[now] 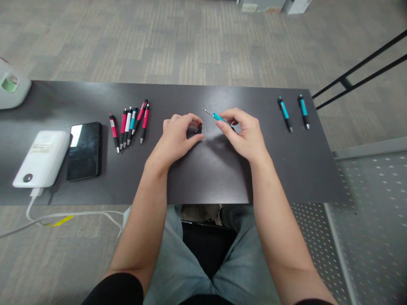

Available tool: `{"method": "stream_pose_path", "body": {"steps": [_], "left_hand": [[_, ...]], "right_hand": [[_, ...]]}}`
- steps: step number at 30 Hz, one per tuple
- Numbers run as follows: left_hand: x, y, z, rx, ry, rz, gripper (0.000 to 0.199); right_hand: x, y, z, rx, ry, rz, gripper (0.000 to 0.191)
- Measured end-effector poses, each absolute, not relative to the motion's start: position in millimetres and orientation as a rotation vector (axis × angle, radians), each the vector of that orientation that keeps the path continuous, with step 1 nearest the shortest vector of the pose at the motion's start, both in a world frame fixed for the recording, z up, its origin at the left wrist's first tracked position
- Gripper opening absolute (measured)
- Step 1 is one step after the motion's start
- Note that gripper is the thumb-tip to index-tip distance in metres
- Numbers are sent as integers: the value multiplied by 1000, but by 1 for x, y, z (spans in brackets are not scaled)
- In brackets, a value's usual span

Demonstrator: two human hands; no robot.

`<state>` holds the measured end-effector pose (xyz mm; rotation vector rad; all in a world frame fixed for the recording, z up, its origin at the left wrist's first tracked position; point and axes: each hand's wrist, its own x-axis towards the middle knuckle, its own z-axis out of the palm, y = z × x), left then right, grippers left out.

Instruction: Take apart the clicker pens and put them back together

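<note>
In the head view, our forearms [271, 199] reach forward over the dark table [210, 186]. Our left hand [178, 134] curls, thumb and fingers pinching a small black piece [199, 128]; near it, our right hand [244, 130] grips a teal pen [218, 117], its bare metal tip [207, 112] slanting forward-left.

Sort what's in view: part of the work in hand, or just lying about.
In the work:
teal pen part, right hand
small black piece, left hand
probably six pens, two teal pens

Apparently lying about:
black phone
white device
white cable
white container
</note>
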<state>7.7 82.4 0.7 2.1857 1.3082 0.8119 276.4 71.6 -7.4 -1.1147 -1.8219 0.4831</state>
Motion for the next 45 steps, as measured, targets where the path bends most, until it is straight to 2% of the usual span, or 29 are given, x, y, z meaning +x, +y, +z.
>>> {"method": "stream_pose_path", "body": {"steps": [3,7,13,17,23,29,40,45], "left_hand": [[7,87,6,2036,1191,1003,17],[6,89,11,1907,1155,1266,23],[6,89,11,1751,1192,1372,37],[7,89,10,1729,1173,1368,43],[7,88,19,1798,1237,1201,59],[10,83,20,1827,1219,1156,51],[20,82,20,1677,1119,1157,72],[14,85,12,1637,1145,1255,64]], "right_hand": [[279,72,-7,-1153,-1774,474,47],[282,71,-3,-1107,-1775,445,42],[285,71,-2,-1076,-1814,397,37],[286,71,-2,-1070,-1855,395,26],[286,72,-4,-1061,-1865,419,29],[285,72,-4,-1124,-1891,441,35],[279,71,-1,-1082,-1868,456,38],[279,71,-2,-1076,-1849,439,37]]}}
